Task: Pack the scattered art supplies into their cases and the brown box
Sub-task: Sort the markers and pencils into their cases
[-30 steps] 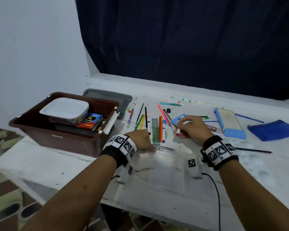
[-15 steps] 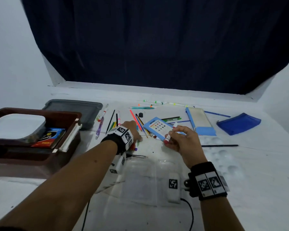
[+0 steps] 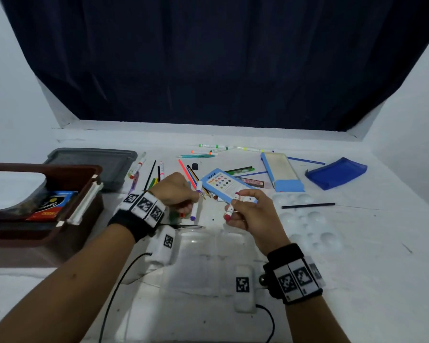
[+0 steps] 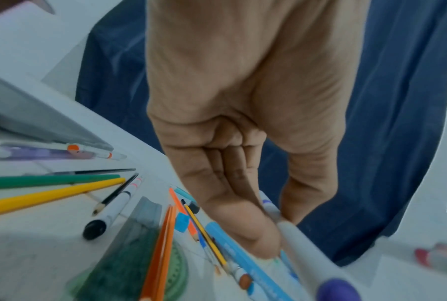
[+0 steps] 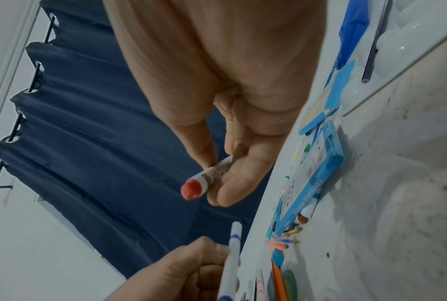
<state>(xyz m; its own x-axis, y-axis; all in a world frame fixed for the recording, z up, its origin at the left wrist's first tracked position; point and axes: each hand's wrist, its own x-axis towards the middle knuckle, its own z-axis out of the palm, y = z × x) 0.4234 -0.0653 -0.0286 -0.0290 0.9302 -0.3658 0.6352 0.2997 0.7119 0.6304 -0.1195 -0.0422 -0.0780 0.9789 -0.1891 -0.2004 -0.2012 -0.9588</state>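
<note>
My left hand (image 3: 177, 193) is curled round a purple-capped marker (image 3: 195, 205), thumb and fingers closed on the barrel; marker stands roughly upright, purple cap down, above the table (image 3: 357, 280) near its middle. My right hand (image 3: 245, 214) pinches a red-capped marker (image 3: 229, 211) btwn thumb and fingertips (image 5: 225, 195), red cap pointing back toward me; other fingers loosely bent. Both hands are raised off the surface, near each other, not touching. Just behind the right hand lies the light-blue coloured-pencil box (image 3: 222, 185), flat, face up. Loose pencils and markers (image 3: 159, 173) lie scattered behind the left hand, approx. mid-table; more markers (image 3: 216, 148) lie toward the far edge. An open blue case (image 3: 281, 173) sits right of centre, a dark blue pouch (image 3: 336, 173) beyond it toward the right edge. White paint palette (image 3: 307, 226) lies right of my right hand, a dark pencil (image 3: 307, 205) across its far part. Brown box (image 3: 60, 194) stands at the left edge, holding a white tub (image 3: 13, 190) and a crayon pack (image 3: 52, 204); grey lid (image 3: 92, 162) lies just behind it.
</note>
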